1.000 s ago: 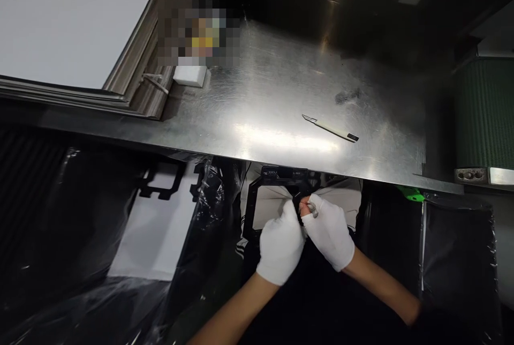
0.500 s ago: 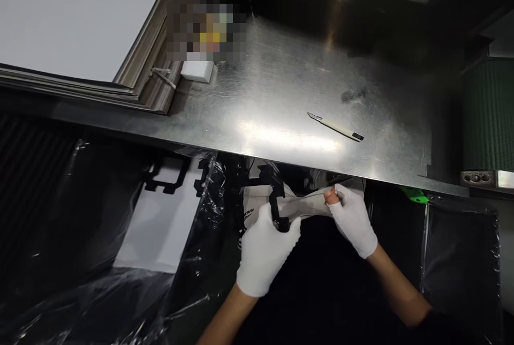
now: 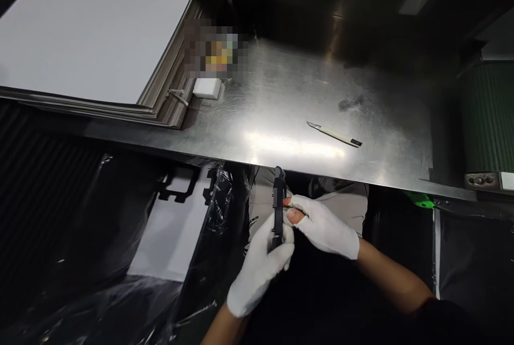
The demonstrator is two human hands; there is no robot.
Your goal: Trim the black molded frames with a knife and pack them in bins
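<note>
White cotton gloves cover both our hands, which meet just below the near edge of the steel table [image 3: 281,98]. Our left hand [image 3: 261,267] is closed around the lower part of a black plastic frame [image 3: 278,200], fingers wrapped tight. Our right hand [image 3: 325,227] comes in from the right with its fingers curled, and a bare fingertip showing through the glove presses against the frame's side; we cannot tell whether it pinches the part or only touches it.

The frame is seen edge-on, so it reads as a thin, dark, upright strip with small notches, its top end just reaching the table's near edge. It hangs over our lap, near the middle of the view.

On the table, well apart from our hands, a slim craft knife [image 3: 334,134] with a pale handle lies to the right. At the far left rests a stack of white sheets [image 3: 92,45], with a small white block [image 3: 207,88] just beside its corner. Below the table on the left, a bin lined with clear plastic film [image 3: 201,238] holds more black frames [image 3: 179,187] over a white sheet.
</note>
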